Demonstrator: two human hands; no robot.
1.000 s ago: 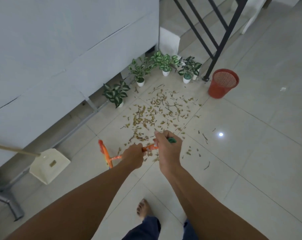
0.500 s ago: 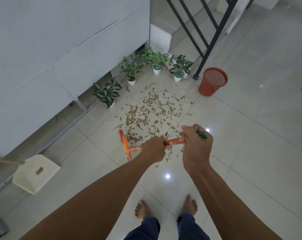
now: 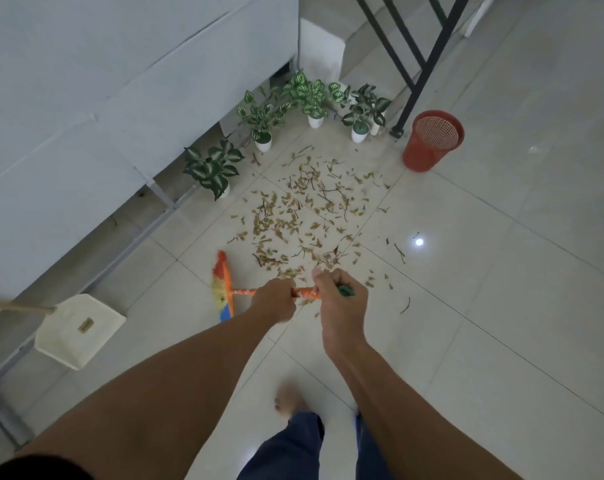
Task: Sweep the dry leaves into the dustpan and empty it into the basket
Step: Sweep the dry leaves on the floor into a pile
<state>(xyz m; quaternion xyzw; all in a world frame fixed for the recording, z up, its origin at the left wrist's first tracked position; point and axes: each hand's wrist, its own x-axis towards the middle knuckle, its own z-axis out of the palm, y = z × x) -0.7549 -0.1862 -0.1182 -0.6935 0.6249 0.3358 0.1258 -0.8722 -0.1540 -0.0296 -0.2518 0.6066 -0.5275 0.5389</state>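
A bare foot (image 3: 288, 401) stands on the pale floor (image 3: 501, 306) at six o'clock, with both forearms reaching forward above it. The left hand (image 3: 274, 301) is clenched round the orange handle of the broom (image 3: 224, 289), and the right hand (image 3: 342, 306) grasps the same handle just beside it, nearer the green end cap. The broom head sits at nine o'clock from the left hand, low at the floor, just outside the near-left edge of the dry leaves (image 3: 293, 216).

The dustpan (image 3: 80, 330) lies flat on the floor at nine o'clock, well apart from the broom, its long stick running off the left edge. It carries one small brown mark; I cannot tell if that is a leaf.

The leaves spread from the hands out toward twelve o'clock, with loose strays at two o'clock. Beyond them is a row of potted plants (image 3: 212, 168) along the wall (image 3: 120, 98) from eleven to twelve o'clock. The red basket (image 3: 432, 140) stands upright at one o'clock, at the foot of the black railing (image 3: 414, 46).

The step in hand looks like gathering: the leaves are scattered and not yet in the dustpan. The next move calls for short strokes that draw the spread into one heap, strays included, worked toward nine o'clock. One hand must then let go of the broom to fetch the dustpan.
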